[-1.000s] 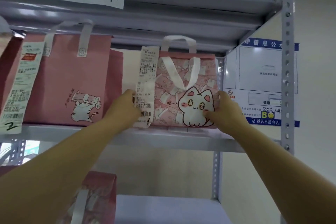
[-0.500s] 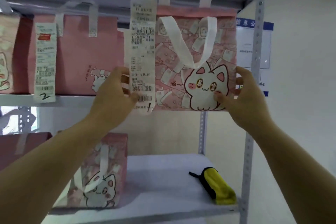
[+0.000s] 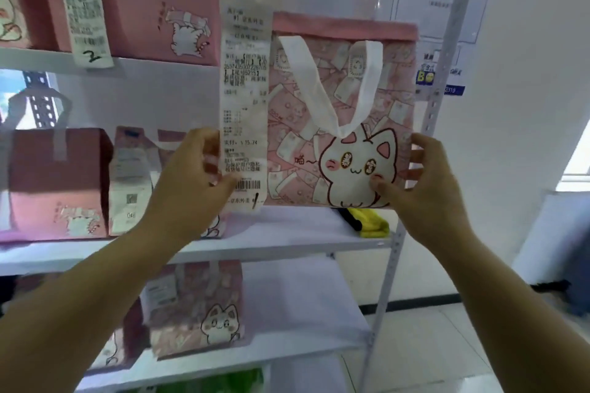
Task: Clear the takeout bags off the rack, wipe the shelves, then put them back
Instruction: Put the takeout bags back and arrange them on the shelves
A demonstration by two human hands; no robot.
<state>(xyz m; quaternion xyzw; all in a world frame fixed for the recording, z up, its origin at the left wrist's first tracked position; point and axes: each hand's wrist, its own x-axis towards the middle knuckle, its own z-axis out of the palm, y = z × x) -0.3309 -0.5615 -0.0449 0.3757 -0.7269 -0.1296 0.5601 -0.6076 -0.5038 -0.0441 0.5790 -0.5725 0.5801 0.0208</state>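
— Gripped what, and how?

— Gripped a pink takeout bag [image 3: 344,112] with both hands, low down at its sides. Curled the left hand [image 3: 188,182] round the left edge, thumb pressed on the lower end of a long receipt [image 3: 244,99] fixed down that side. Curled the right hand [image 3: 424,182] round the right edge, thumb laid on the white cat printed on the front.

— Standing on a shelf, or held off it?

— Held upright in front of the rack [image 3: 436,99], level with the gap between the upper shelf [image 3: 32,57] and the middle shelf [image 3: 287,233]. Could not tell how far out from the shelves. Saw one white handle drooped down the front of the bag.

— Noticed anything else on the rack?

— Spotted a yellow cloth [image 3: 373,223] on the middle shelf, just below the bag's lower right corner and partly hidden by it. Saw a dark pink bag [image 3: 54,182] at the left end of that shelf, with a paler bag [image 3: 134,169] just beside it carrying a slip of its own. Found a plain pink bag [image 3: 153,0] on the upper shelf, with a receipt marked "2" [image 3: 84,9] hanging past the shelf edge. Made out a second cat-print bag [image 3: 198,306] on the lower shelf [image 3: 303,313], blurred. Glimpsed something green [image 3: 217,381] at the very bottom, too blurred to name.
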